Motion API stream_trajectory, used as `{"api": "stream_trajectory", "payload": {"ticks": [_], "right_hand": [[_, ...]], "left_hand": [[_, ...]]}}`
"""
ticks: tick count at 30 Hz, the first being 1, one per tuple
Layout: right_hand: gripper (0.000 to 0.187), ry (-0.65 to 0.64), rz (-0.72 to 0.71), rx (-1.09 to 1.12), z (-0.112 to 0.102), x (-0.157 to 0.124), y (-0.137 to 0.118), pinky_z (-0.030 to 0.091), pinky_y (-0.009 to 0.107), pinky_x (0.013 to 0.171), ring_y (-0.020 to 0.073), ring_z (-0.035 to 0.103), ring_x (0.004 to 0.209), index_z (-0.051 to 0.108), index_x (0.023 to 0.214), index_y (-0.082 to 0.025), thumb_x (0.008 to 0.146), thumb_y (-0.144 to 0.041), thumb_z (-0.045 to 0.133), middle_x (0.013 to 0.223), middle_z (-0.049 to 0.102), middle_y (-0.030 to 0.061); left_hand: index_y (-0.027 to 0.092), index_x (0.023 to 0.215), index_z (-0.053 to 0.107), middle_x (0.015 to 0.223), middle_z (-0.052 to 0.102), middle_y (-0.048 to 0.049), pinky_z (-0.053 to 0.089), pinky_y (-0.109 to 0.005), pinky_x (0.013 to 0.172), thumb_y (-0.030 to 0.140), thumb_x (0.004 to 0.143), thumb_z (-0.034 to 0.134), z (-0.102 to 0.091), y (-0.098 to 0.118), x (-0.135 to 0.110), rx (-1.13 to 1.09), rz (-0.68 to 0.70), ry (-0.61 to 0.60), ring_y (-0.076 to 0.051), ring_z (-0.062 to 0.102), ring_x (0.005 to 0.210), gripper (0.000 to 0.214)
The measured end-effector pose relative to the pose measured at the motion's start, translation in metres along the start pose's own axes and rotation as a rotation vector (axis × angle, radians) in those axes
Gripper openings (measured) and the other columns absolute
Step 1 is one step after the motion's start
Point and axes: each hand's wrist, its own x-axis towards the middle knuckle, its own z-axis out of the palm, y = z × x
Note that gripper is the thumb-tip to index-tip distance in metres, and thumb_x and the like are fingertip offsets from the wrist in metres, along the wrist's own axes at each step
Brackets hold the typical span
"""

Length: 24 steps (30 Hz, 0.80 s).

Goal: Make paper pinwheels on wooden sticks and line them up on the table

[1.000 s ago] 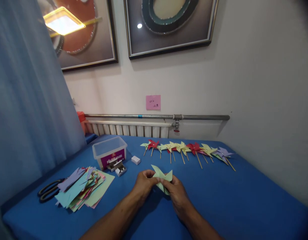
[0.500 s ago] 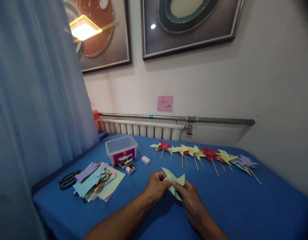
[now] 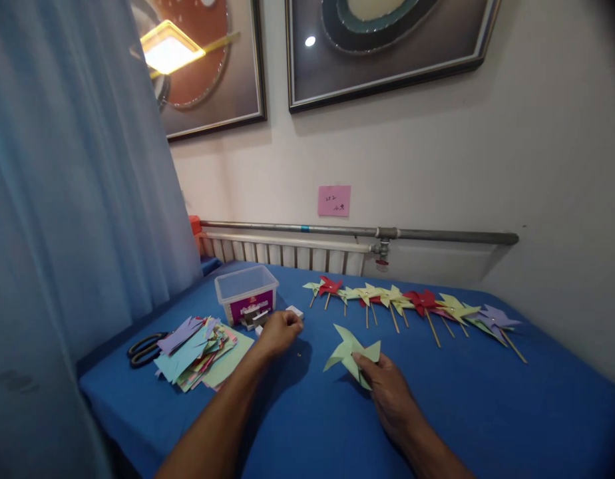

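Note:
My right hand point(image 3: 387, 386) pinches a light green paper pinwheel point(image 3: 350, 349) just above the blue table point(image 3: 487, 412). My left hand point(image 3: 280, 330) has reached left, its fingers curled beside a small white box point(image 3: 295, 311) and small open metal boxes point(image 3: 252, 319). Whether those fingers hold anything is hidden from me. A tiny pin-like speck point(image 3: 299, 354) lies on the cloth between my hands.
A row of finished pinwheels on sticks point(image 3: 412, 303) lies along the table's far side. A clear plastic tub point(image 3: 246, 293) stands at the back left, with a stack of coloured cut paper point(image 3: 198, 346) and black scissors point(image 3: 145, 347) further left. A curtain hangs on the left.
My left hand let go of the green pinwheel and moved left to the small boxes. My right hand alone holds the pinwheel now. The view shifted slightly.

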Motion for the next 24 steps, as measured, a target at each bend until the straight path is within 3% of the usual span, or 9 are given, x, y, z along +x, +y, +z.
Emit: {"api": "stream_trajectory", "payload": {"ticks": [4, 10, 14, 18, 21, 24], "right_hand": [[0.036, 0.003, -0.022, -0.022, -0.004, 0.002, 0.002, 0.055, 0.034, 0.066, 0.0282, 0.075, 0.076, 0.073, 0.086, -0.02, 0.059, -0.04, 0.087, 0.078, 0.08, 0.0041], [0.035, 0.01, 0.004, -0.035, -0.005, 0.001, 0.0, 0.056, 0.035, 0.065, 0.0278, 0.074, 0.071, 0.074, 0.088, -0.021, 0.061, -0.04, 0.086, 0.076, 0.079, 0.003], [0.035, 0.016, -0.012, -0.046, -0.004, 0.001, 0.0, 0.057, 0.036, 0.069, 0.0297, 0.075, 0.077, 0.073, 0.085, -0.02, 0.061, -0.041, 0.087, 0.077, 0.08, 0.0044], [0.036, 0.001, -0.036, -0.05, -0.004, 0.002, 0.002, 0.057, 0.036, 0.07, 0.0289, 0.075, 0.078, 0.074, 0.085, -0.02, 0.061, -0.043, 0.088, 0.079, 0.08, 0.0043], [0.04, 0.005, -0.023, -0.031, -0.003, 0.002, 0.003, 0.058, 0.035, 0.069, 0.0281, 0.075, 0.075, 0.075, 0.089, -0.02, 0.058, -0.041, 0.09, 0.077, 0.08, 0.0034], [0.041, 0.013, -0.013, -0.023, -0.004, 0.003, 0.003, 0.058, 0.035, 0.069, 0.0283, 0.075, 0.076, 0.075, 0.09, -0.02, 0.058, -0.039, 0.09, 0.075, 0.079, 0.0031]], "left_hand": [[0.02, 0.054, 0.068, 0.052, 0.057, 0.0017, 0.038, -0.026, 0.062, 0.012, 0.059, 0.071, -0.02, -0.008, -0.001, 0.359, 0.058, -0.12, -0.014, 0.049, 0.054, 0.011], [0.024, 0.057, 0.07, 0.056, 0.061, -0.0001, 0.043, -0.029, 0.068, 0.014, 0.06, 0.074, 0.0, -0.01, -0.012, 0.551, 0.105, -0.208, -0.017, 0.054, 0.058, 0.011], [0.022, 0.054, 0.064, 0.055, 0.057, -0.0015, 0.045, -0.031, 0.075, 0.009, 0.063, 0.07, 0.005, -0.012, -0.01, 0.622, 0.147, -0.162, -0.021, 0.06, 0.066, 0.017], [0.021, 0.053, 0.057, 0.061, 0.058, -0.0045, 0.046, -0.035, 0.08, 0.009, 0.066, 0.072, 0.002, -0.017, -0.006, 0.634, 0.133, -0.016, -0.026, 0.064, 0.074, 0.023], [0.02, 0.059, 0.06, 0.068, 0.062, -0.0068, 0.046, -0.036, 0.082, 0.012, 0.07, 0.071, 0.001, -0.021, -0.005, 0.612, 0.134, 0.083, -0.028, 0.065, 0.077, 0.018], [0.019, 0.07, 0.066, 0.078, 0.066, -0.0092, 0.045, -0.036, 0.084, 0.013, 0.074, 0.069, 0.005, -0.02, -0.006, 0.613, 0.135, 0.1, -0.028, 0.065, 0.081, 0.007]]}}
